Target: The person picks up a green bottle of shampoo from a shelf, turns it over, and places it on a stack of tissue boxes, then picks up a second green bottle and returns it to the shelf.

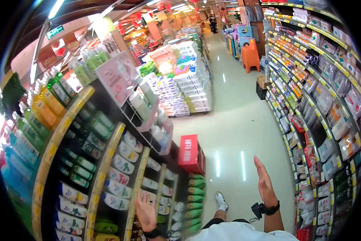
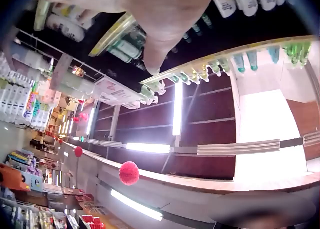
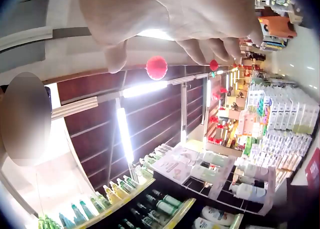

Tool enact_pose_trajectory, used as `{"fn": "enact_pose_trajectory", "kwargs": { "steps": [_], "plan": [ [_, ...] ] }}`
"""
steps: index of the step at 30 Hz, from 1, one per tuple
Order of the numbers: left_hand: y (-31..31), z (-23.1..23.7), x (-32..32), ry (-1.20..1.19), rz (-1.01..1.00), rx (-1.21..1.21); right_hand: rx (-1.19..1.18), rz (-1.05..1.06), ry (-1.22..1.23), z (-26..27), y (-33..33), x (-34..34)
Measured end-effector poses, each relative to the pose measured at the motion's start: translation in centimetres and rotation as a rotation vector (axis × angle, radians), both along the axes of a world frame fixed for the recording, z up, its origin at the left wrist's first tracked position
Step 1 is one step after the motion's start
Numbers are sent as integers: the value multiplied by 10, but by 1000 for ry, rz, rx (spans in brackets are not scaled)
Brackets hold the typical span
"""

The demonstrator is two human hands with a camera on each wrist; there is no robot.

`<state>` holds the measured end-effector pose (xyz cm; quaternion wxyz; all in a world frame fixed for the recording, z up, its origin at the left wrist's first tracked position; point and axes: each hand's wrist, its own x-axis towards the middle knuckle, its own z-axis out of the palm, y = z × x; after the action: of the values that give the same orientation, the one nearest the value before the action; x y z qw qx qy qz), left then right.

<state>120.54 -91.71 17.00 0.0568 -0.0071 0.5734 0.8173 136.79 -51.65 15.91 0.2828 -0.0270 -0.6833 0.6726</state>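
Note:
In the head view the left hand [image 1: 146, 209] is raised beside the lower shelves of white bottles [image 1: 118, 201], its fingers extended and nothing held. The right hand [image 1: 265, 184] is held up over the aisle floor, palm turned inward, fingers straight and empty. The left wrist view shows the left hand [image 2: 165, 19] large at the top, its thumb over the shelf of bottles behind; contact with them cannot be told. Across the top of the right wrist view spreads the right hand [image 3: 170, 19], fingers apart and holding nothing.
A red box [image 1: 190, 154] stands at the left shelf's end, near green packages [image 1: 195, 199]. Tall shelves of packaged goods [image 1: 325, 100] line the right side. Farther off are stacked white packs [image 1: 194, 80] and orange stools [image 1: 250, 56]. A person [image 1: 213, 24] is far down the aisle.

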Motion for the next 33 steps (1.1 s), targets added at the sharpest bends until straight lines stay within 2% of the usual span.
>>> {"fn": "enact_pose_trajectory", "kwargs": {
  "steps": [3, 10, 17, 20, 21, 23, 26, 29, 30, 33],
  "plan": [
    [30, -11, -50, 3, -44, 38, 45, -40, 10, 9, 27, -42],
    [105, -32, -159, 1, -109, 82, 100, 54, -60, 19, 70, -159],
    [212, -74, -255, -81, -308, 136, -32, 16, -176, -1, 112, -242],
    [256, -90, -284, -98, -403, 143, -108, 0, -217, -25, 132, -268],
    [274, -76, -290, -102, -440, 160, -138, -3, -220, -33, 139, -279],
    [301, -72, -311, -61, -526, 4, -248, 20, -281, -38, 153, -302],
    [338, -72, -347, -201, -542, -72, -327, 33, -297, -54, 185, -341],
    [379, -64, -395, -248, -531, -29, -341, 2, -272, -67, 228, -384],
    [395, -53, -411, -175, -576, 7, -342, -13, -269, -69, 243, -397],
    [437, -47, -466, -121, -530, -81, -361, -30, -262, -65, 291, -440]
  ]
}}
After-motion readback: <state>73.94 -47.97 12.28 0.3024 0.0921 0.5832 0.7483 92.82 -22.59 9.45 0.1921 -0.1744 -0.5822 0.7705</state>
